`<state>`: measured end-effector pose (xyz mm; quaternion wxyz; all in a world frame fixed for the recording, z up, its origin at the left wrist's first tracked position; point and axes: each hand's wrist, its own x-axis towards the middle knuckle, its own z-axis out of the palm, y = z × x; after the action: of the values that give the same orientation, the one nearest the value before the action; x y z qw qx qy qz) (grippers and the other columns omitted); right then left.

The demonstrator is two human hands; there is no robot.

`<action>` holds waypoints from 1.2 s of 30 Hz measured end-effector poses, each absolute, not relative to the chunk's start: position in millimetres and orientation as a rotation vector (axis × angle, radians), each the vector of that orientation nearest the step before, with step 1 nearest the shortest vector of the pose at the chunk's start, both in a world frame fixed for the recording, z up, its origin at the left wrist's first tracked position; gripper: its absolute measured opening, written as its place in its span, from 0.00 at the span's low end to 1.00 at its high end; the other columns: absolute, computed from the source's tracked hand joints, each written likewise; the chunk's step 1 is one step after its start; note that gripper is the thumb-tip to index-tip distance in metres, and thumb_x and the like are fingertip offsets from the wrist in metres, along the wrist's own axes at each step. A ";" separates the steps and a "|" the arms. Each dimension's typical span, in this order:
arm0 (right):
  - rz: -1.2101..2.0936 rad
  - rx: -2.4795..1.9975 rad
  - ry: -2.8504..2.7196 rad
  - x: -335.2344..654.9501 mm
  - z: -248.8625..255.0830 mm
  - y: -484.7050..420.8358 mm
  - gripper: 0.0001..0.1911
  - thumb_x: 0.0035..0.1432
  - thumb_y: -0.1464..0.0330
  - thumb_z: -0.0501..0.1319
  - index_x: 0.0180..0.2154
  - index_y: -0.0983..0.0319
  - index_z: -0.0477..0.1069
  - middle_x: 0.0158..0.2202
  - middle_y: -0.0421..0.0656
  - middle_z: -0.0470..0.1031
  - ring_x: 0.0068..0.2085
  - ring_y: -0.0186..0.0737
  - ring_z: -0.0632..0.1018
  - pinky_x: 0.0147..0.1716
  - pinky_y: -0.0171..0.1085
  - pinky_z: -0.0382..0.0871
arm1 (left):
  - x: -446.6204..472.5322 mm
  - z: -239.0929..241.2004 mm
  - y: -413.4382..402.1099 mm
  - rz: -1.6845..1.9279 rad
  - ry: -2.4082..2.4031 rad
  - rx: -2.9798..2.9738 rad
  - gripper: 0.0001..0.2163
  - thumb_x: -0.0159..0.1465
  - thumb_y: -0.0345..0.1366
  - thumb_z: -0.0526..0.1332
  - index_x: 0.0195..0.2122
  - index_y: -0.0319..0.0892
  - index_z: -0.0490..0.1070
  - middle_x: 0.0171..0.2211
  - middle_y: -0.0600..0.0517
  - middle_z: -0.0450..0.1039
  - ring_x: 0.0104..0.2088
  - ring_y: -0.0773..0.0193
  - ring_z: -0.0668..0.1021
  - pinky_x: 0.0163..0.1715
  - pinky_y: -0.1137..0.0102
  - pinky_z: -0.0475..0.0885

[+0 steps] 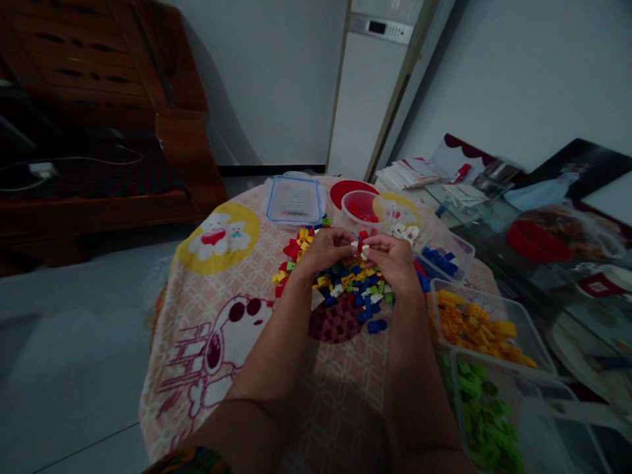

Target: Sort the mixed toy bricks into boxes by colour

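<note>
My left hand (326, 250) and my right hand (392, 257) meet above a pile of small mixed-colour bricks (345, 283) on a round table. Both hands have their fingers curled and pinched on a few small white and red bricks (360, 247) held between the fingertips. The pile below holds red, yellow, blue, green and white pieces, spread on a cartoon-print tablecloth (222, 329).
Clear tubs stand along the right: blue bricks (441, 258), yellow bricks (476, 329), green bricks (486, 421), a red-brick tub (363, 209) and white bricks (405, 230). A blue-rimmed lid (295, 199) lies at the back. A cluttered glass table (553, 263) is on the right.
</note>
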<state>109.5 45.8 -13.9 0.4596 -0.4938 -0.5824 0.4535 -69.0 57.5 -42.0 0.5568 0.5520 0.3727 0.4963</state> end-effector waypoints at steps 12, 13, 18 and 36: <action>1.036 -1.300 -1.368 130.6 -12.1 45.9 0.16 0.41 0.63 0.69 0.34 0.64 0.79 0.22 0.39 0.76 0.20 0.35 0.75 0.14 0.30 0.66 | -71.3 -43.5 60.5 1.165 0.876 1.270 0.15 0.52 0.34 0.71 0.41 0.37 0.79 0.27 0.54 0.77 0.28 0.67 0.78 0.29 0.72 0.76; 1.024 -1.315 -1.337 132.5 -13.8 47.2 0.15 0.41 0.63 0.69 0.33 0.65 0.78 0.20 0.38 0.75 0.19 0.35 0.75 0.13 0.29 0.64 | -71.2 -43.9 60.7 1.161 0.886 1.272 0.14 0.52 0.34 0.71 0.40 0.37 0.79 0.27 0.54 0.77 0.28 0.66 0.79 0.28 0.72 0.76; 0.812 -1.261 -0.995 143.2 -27.5 62.2 0.15 0.39 0.66 0.67 0.34 0.64 0.76 0.22 0.39 0.76 0.26 0.41 0.80 0.24 0.37 0.78 | -69.0 -41.6 57.6 1.139 0.941 1.260 0.12 0.52 0.35 0.70 0.38 0.37 0.78 0.28 0.53 0.78 0.28 0.67 0.78 0.28 0.73 0.74; 0.970 -1.244 -1.272 127.1 -14.5 50.2 0.15 0.44 0.61 0.67 0.34 0.62 0.78 0.25 0.40 0.79 0.25 0.38 0.80 0.26 0.36 0.77 | -62.4 -39.1 56.0 1.128 0.765 1.173 0.17 0.48 0.34 0.74 0.37 0.37 0.74 0.30 0.52 0.80 0.26 0.69 0.79 0.29 0.75 0.73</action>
<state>127.1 50.2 -14.5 0.5291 -0.5209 -0.5327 0.4060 -62.4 56.0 -39.1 0.6222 0.5107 0.3330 0.4910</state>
